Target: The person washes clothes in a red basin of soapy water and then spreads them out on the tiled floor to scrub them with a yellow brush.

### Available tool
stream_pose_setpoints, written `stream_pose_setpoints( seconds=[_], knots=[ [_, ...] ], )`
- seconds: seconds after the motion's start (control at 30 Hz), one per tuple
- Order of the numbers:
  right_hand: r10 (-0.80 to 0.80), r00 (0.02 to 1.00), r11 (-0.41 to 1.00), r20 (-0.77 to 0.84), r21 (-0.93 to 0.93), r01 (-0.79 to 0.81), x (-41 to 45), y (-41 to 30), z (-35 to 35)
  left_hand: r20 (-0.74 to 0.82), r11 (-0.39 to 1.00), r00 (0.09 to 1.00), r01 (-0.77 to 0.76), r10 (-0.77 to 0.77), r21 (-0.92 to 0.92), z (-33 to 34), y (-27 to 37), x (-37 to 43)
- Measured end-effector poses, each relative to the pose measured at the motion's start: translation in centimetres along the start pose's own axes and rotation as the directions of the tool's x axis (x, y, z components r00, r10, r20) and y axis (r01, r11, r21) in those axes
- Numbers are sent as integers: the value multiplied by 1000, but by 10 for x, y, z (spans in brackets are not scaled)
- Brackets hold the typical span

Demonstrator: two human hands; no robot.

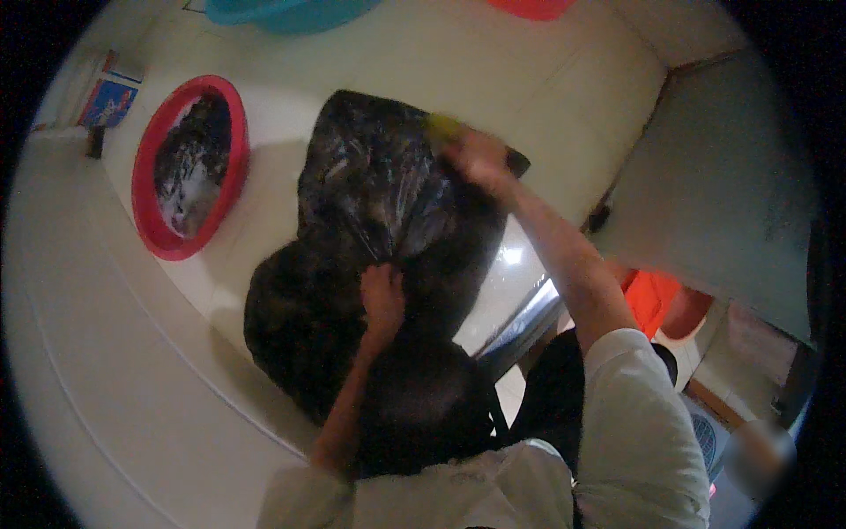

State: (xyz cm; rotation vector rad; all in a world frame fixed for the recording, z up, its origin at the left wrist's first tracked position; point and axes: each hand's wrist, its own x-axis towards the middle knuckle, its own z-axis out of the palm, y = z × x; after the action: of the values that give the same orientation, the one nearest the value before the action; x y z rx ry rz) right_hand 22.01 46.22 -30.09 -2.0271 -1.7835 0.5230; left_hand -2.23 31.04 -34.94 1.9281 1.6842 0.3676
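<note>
A large dark, shiny garment or sheet point(370, 165), whose exact kind I cannot tell, lies spread over the pale floor in front of me. My left hand point(383, 297) grips a gathered fold of it near the middle, and creases fan out from the fingers. Towards its upper right edge, my right hand point(472, 155) holds a blurred yellow-green object point(444, 125), perhaps a brush or sponge, against the dark material. The underside of that object is hidden.
A red basin point(241, 159) with dark wet cloth and suds stands at the left, beside a white curved ledge point(165, 397). Teal point(297, 16) and red point(532, 6) basins are at the top edge. A greenish panel point(714, 185) stands right, near an orange item point(648, 297).
</note>
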Motion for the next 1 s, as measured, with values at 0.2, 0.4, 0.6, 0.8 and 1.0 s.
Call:
stream_pose_setpoints(
  seconds=[0.2, 0.4, 0.6, 0.8, 1.0],
  knots=[
    [-115, 993, 993, 2, -1, 115, -98, -62, 70, -86, 991, 995, -50, 40, -123, 36, -50, -17],
    [-117, 976, 982, 185, -127, 142, 2, -30, 33, 59, 931, 990, -101, 130, -351, 38, -66, -45],
    [-175, 825, 941, 537, -154, 300, -104, -45, 70, 23, 953, 985, -157, 168, -259, 36, -68, -42],
    [74, 970, 997, 232, -44, -66, -10, -11, 27, 152, 954, 983, -56, 105, -295, 15, -38, -33],
    [-42, 878, 950, 477, -252, 183, -130, -32, 79, 130, 963, 988, -51, 88, -263, 15, -46, -24]
  ],
)
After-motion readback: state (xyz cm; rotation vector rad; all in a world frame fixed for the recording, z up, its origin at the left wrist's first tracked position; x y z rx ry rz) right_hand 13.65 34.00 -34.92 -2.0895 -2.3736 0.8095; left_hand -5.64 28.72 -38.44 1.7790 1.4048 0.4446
